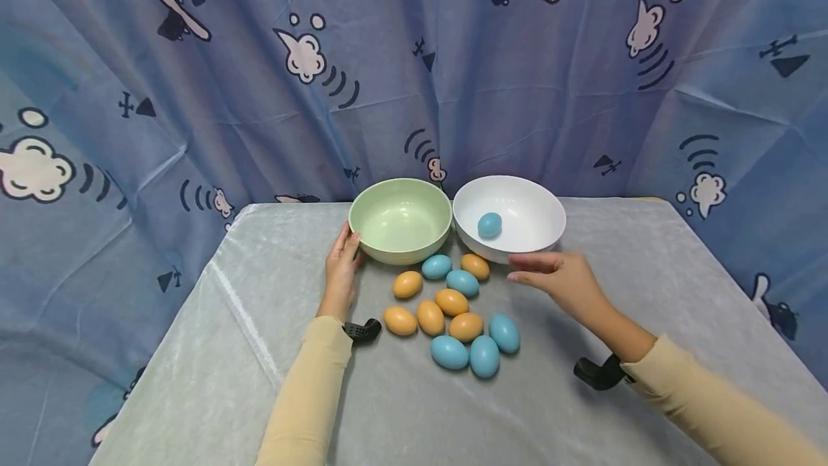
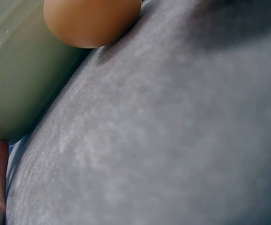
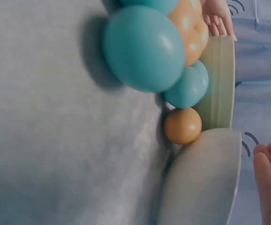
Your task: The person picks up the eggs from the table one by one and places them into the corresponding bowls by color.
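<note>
Over on the left, the person's left hand [image 1: 339, 265] lies along the side of the green bowl [image 1: 397, 225], fingers and thumb against its wall without clenching. If that hand pushed too hard, I think the bowl could slide and nudge the eggs crowded in front of it.

Next come those loose eggs on the grey cloth [image 1: 272, 394]: six orange eggs [image 1: 451, 301] and five blue eggs [image 1: 484, 357], several touching. One bumped by a knuckle or sleeve could set its neighbours rolling, since they are rounded and nothing fences them in.

The white bowl [image 1: 537, 221] stands just beside the green one, with a single blue egg [image 1: 489, 226] inside. A knock to its rim could tip it, or send that egg rolling about.

Furthest right, the right hand [image 1: 569, 282] hovers by the white bowl's near rim, thumb and fingers parted, grasping nothing. Whether it touches the rim, I can't tell. Dropping low there, it could catch the rim.
</note>
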The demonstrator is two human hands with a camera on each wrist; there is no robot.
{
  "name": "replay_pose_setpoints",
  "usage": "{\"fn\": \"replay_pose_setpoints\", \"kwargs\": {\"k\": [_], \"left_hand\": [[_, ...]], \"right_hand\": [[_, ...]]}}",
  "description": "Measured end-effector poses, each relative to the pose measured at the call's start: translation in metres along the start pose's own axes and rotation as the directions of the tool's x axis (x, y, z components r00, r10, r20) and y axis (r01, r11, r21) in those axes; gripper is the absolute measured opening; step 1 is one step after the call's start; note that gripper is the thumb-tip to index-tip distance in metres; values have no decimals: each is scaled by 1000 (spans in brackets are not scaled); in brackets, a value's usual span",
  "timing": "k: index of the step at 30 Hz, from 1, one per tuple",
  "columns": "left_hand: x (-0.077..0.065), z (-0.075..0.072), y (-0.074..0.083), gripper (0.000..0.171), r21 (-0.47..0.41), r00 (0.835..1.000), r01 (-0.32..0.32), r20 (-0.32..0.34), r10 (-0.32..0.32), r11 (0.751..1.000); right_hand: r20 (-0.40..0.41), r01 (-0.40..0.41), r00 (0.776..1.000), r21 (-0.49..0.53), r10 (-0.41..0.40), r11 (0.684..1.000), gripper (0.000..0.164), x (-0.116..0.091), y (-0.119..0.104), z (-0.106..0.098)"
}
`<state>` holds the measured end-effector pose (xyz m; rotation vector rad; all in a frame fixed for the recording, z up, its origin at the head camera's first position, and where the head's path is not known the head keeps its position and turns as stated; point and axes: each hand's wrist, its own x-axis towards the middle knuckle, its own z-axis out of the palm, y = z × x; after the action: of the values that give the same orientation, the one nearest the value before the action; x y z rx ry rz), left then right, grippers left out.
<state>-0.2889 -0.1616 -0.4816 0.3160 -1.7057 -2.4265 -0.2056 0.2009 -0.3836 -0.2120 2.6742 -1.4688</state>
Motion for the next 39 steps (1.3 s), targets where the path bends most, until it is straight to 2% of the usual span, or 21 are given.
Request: {"fn": "replay_pose_setpoints", "kwargs": {"k": [7,13,19,27,39], "left_hand": [[-1,1,-1,58,-3,1000,1,-2,-1,1000],[-1,2,0,58,-6,1000,-5,3,5,1000],[0,1,-1,57,-6,1000,-8,-1,8,1000],[0,-1,-1,57,-5,1000,0,0,0,1000],[-1,0,-1,57,-5,1000,-10,0,10,1000]], "right_hand": [[64,-40,997,9,39,999,50,-13,16,6],[77,-72,995,17,70,997,49,-20,26,10],[79,-69,995,13,68,998,50,-25,31,12],[93,-101,991,63,95,993,53,-32,39,18],[131,-96,988,120,80,988,60,-36,46,23]]}}
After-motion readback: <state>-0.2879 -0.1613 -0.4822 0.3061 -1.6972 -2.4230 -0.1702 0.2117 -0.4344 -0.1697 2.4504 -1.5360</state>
